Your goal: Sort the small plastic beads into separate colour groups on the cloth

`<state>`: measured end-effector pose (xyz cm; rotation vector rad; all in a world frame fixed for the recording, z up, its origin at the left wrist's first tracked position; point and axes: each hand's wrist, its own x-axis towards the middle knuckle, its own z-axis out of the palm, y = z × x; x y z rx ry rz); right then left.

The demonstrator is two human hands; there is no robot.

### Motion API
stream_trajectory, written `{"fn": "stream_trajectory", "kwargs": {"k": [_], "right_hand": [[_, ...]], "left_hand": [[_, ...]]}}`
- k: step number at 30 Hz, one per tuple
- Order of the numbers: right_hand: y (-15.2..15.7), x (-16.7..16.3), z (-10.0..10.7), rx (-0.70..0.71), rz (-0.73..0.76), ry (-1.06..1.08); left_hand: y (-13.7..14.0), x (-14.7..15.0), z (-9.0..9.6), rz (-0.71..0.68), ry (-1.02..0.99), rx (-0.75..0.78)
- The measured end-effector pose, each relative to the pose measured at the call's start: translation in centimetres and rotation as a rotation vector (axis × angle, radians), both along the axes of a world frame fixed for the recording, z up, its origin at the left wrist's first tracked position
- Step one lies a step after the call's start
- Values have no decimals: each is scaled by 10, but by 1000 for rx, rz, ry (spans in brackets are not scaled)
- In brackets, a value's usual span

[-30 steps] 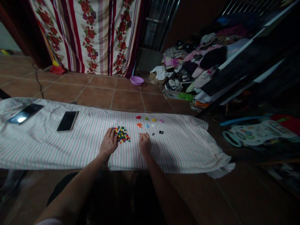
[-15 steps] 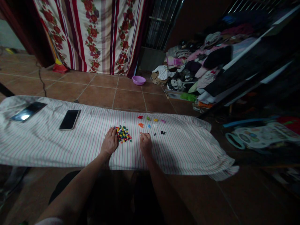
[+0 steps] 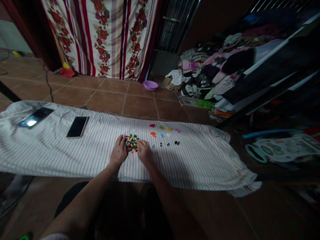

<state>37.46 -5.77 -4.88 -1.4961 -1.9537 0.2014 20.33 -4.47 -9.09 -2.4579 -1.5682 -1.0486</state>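
A mixed pile of small coloured pieces, too small to name in kind, lies on the striped cloth. My left hand rests flat at the pile's left edge, fingers stretched along it. My right hand reaches in from the right, thumb and fingers pinched at the pile; what they hold is hidden. To the right sit little groups by colour: red pieces, green pieces, yellow pieces, purple pieces, orange pieces, blue pieces, black pieces, and several others.
Two phones, a near one and a far one, lie on the cloth's left part. Beyond stand a purple basin, a floral curtain and a heap of clothes. A toy panel is at right.
My right hand has moved left from the sorted groups to the pile, uncovering a few grey and dark pieces. The left hand stays beside the pile. The view has shifted slightly.
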Motion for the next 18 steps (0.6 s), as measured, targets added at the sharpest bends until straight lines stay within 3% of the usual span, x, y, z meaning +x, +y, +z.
{"fn": "stream_trajectory", "kwargs": {"k": [8, 14, 18], "right_hand": [[-11, -21, 8, -84, 94, -148], [-25, -13, 3, -13, 133, -76], [-26, -2, -7, 32, 38, -6]], "left_hand": [[1, 1, 1, 91, -260, -134], [-1, 1, 9, 116, -239, -119], [-1, 1, 15, 184, -249, -110]]}}
